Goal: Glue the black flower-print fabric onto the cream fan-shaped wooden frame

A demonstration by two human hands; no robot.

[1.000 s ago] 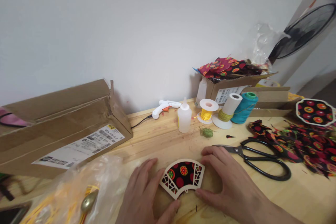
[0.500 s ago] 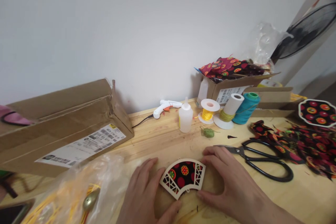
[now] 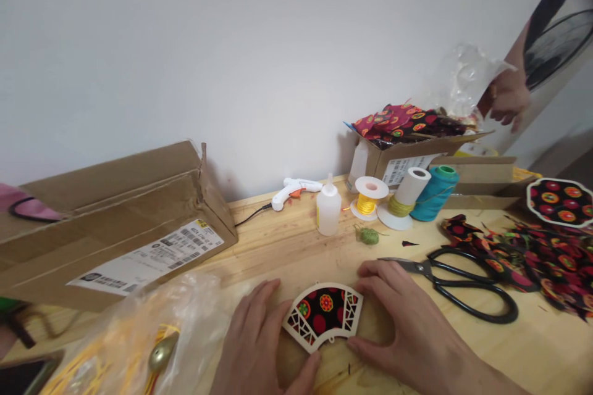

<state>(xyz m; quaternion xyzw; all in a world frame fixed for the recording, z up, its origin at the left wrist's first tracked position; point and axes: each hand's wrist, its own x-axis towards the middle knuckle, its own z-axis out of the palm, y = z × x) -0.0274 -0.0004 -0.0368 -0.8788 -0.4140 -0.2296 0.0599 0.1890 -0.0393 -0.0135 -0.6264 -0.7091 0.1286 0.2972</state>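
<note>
A fan-shaped wooden cutout [image 3: 323, 316] with black, red-dotted fabric behind its lattice lies flat on the wooden table [image 3: 287, 253]. My left hand [image 3: 259, 339] rests at its left edge, thumb under the lower rim, fingers lying flat. My right hand [image 3: 407, 327] cups its right side, index finger at the top corner and thumb at the bottom edge. Both hands pinch the piece between them against the tabletop.
Black scissors [image 3: 463, 284] lie just right of my right hand. Behind are a glue bottle [image 3: 328, 210], glue gun [image 3: 291, 191], yellow thread spool [image 3: 370, 196], teal spool [image 3: 434, 192], fabric scraps [image 3: 532, 256], cardboard boxes [image 3: 115, 222] and a plastic bag [image 3: 139, 339]. Another person's hand [image 3: 507, 99] shows at upper right.
My hands and the fan piece have barely moved. Another person's hand and arm have come into view at the upper right, in front of the fan.
</note>
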